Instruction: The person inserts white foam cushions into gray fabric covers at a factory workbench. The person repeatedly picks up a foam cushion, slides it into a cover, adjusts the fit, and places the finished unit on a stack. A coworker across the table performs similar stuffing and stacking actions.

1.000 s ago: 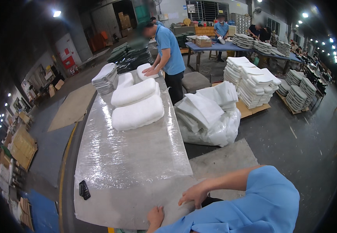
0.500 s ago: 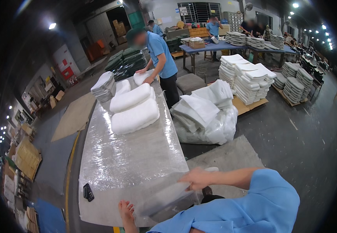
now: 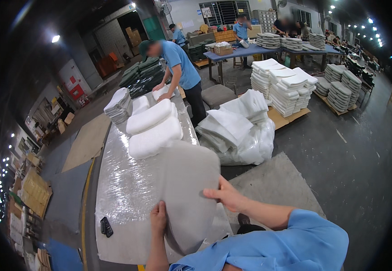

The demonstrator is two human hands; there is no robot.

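Note:
A grey, round-cornered cushion (image 3: 188, 185) is held up, tilted, over the near end of the table. My left hand (image 3: 158, 217) grips its left edge, thumb uppermost. On the cushion's right edge my right hand (image 3: 227, 195) is closed, with the thumb across the face. The fingers behind the cushion are hidden. Just beyond its top edge lie thick white padding pieces (image 3: 156, 137) on the film-covered table (image 3: 128, 180). Part of the nearest padding piece is covered by the cushion.
A black object (image 3: 106, 227) lies near the table's left edge. Across the table a person in blue (image 3: 180, 65) handles white padding, beside a grey stack (image 3: 118, 104). To the right stand a plastic bag of white sheets (image 3: 236, 131) and white stacks on cardboard (image 3: 284, 86).
The grey cushion has come up over the table between my hands. My left hand, open before, has closed on its edge. My right hand has moved slightly up.

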